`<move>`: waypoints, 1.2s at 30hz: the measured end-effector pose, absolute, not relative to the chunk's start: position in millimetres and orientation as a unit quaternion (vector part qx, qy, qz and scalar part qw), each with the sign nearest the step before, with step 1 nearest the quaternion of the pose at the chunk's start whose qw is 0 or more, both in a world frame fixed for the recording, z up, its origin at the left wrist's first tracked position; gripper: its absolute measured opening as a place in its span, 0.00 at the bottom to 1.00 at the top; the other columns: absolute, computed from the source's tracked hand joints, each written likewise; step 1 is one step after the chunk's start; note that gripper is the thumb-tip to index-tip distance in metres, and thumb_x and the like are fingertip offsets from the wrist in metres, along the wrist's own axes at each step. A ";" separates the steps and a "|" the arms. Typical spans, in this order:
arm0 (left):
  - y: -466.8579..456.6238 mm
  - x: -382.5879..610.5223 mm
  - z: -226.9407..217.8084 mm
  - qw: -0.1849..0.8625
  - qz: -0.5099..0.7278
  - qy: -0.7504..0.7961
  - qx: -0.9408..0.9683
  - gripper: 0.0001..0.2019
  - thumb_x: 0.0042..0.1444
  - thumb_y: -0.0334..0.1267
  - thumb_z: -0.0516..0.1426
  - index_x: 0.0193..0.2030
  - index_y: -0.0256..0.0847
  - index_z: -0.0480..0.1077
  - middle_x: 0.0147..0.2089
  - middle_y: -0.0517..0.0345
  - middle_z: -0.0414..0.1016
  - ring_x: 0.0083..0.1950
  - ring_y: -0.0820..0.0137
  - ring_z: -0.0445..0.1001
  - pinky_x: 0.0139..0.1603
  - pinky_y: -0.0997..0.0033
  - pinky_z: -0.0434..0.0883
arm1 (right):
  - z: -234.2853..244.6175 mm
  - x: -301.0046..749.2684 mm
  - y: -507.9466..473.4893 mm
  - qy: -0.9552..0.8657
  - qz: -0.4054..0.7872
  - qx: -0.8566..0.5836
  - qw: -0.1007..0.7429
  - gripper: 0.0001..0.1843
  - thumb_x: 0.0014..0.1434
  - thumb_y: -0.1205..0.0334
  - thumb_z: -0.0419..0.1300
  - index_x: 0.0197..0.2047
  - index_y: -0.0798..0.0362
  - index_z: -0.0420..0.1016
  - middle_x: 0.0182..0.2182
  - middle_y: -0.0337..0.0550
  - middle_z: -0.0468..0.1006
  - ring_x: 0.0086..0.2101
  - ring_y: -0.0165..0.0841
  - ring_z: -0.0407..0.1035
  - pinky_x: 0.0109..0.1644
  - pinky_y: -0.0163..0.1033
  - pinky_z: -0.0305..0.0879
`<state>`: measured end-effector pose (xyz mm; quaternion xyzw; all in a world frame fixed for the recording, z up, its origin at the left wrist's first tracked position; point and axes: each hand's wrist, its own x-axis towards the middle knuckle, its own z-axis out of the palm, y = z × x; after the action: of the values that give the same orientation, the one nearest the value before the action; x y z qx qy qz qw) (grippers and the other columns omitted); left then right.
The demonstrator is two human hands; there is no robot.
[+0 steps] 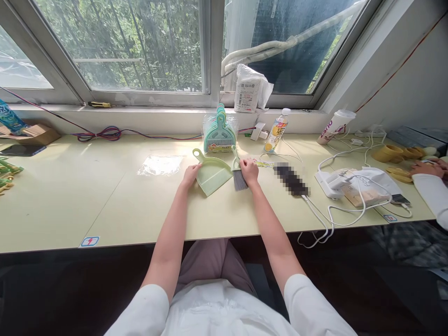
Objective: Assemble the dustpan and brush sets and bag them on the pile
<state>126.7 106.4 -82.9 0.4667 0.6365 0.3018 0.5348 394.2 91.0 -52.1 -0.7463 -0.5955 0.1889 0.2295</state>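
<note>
My left hand [191, 176] is closed on the left edge of a pale green dustpan [214, 175], near its looped handle. My right hand [248, 171] grips a small green hand brush [239, 179] with grey bristles that point toward me. Brush and dustpan are side by side over the table, the brush close to the pan's right corner. Behind them a stack of packaged dustpan-and-brush sets [220, 133] stands against the wall. A clear plastic wrapper [160, 165] lies flat to the left of my left hand. Some of the fingers are hidden from view.
Right of my hands lie a blurred dark object [291, 179] with a cable and a white power strip [329, 184] among cables. A drink bottle [277, 130] and a lidded cup [336, 127] stand farther back. Another person's hand [427, 169] is at far right. Bundled wires [100, 134] lie left.
</note>
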 end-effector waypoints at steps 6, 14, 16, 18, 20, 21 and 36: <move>101.4 123.7 -76.2 0.379 0.209 0.678 0.594 0.17 0.55 0.49 0.51 0.38 0.40 0.76 0.48 0.49 0.72 0.48 0.61 0.69 0.50 0.65 0.64 | -64.8 387.6 83.5 -0.668 0.128 -0.726 0.107 0.15 0.60 0.58 0.50 0.33 0.56 0.74 0.41 0.53 0.72 0.47 0.44 0.61 0.51 0.48 0.52; 99.0 121.3 -67.8 0.309 0.184 0.727 0.585 0.15 0.57 0.49 0.52 0.39 0.44 0.74 0.46 0.48 0.71 0.55 0.55 0.64 0.50 0.59 0.63 | -57.5 383.7 82.3 -0.652 0.150 -0.738 0.092 0.17 0.56 0.49 0.55 0.39 0.53 0.76 0.43 0.51 0.72 0.49 0.46 0.60 0.53 0.52 0.49; 98.8 120.9 -68.8 0.316 0.169 0.721 0.593 0.14 0.56 0.49 0.52 0.38 0.43 0.74 0.44 0.48 0.71 0.52 0.57 0.67 0.49 0.61 0.63 | -56.1 383.8 82.3 -0.637 0.169 -0.747 0.091 0.17 0.56 0.49 0.56 0.39 0.52 0.76 0.44 0.51 0.72 0.49 0.46 0.59 0.53 0.52 0.49; 98.7 120.8 -70.2 0.318 0.162 0.712 0.605 0.13 0.56 0.48 0.53 0.38 0.43 0.73 0.43 0.49 0.72 0.50 0.58 0.68 0.48 0.62 0.63 | -55.8 384.3 82.4 -0.625 0.187 -0.752 0.092 0.17 0.55 0.48 0.57 0.39 0.51 0.77 0.45 0.51 0.72 0.50 0.47 0.59 0.53 0.52 0.49; 98.6 120.6 -71.5 0.314 0.163 0.709 0.610 0.12 0.56 0.47 0.53 0.38 0.43 0.73 0.42 0.49 0.72 0.50 0.58 0.68 0.47 0.63 0.64 | -56.2 384.9 82.8 -0.619 0.197 -0.755 0.095 0.17 0.54 0.48 0.57 0.39 0.50 0.77 0.46 0.51 0.72 0.51 0.47 0.58 0.54 0.53 0.49; 98.6 120.5 -72.0 0.312 0.165 0.710 0.610 0.12 0.56 0.46 0.53 0.38 0.43 0.73 0.42 0.49 0.72 0.49 0.59 0.68 0.46 0.64 0.64 | -56.5 385.3 82.9 -0.617 0.200 -0.756 0.096 0.17 0.54 0.48 0.58 0.39 0.50 0.77 0.46 0.51 0.72 0.52 0.47 0.58 0.54 0.53 0.48; 98.0 128.4 -71.8 0.307 0.184 0.726 0.587 0.13 0.57 0.48 0.51 0.29 0.43 0.68 0.40 0.50 0.75 0.43 0.57 0.71 0.44 0.62 0.62 | -52.2 375.8 82.6 -0.629 0.172 -0.748 0.122 0.14 0.55 0.50 0.57 0.35 0.51 0.77 0.43 0.48 0.73 0.48 0.44 0.60 0.52 0.50 0.49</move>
<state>128.4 98.0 -71.8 0.5871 0.7264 0.1835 0.3065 375.8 82.6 -52.2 -0.7483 -0.6289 0.1720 0.1225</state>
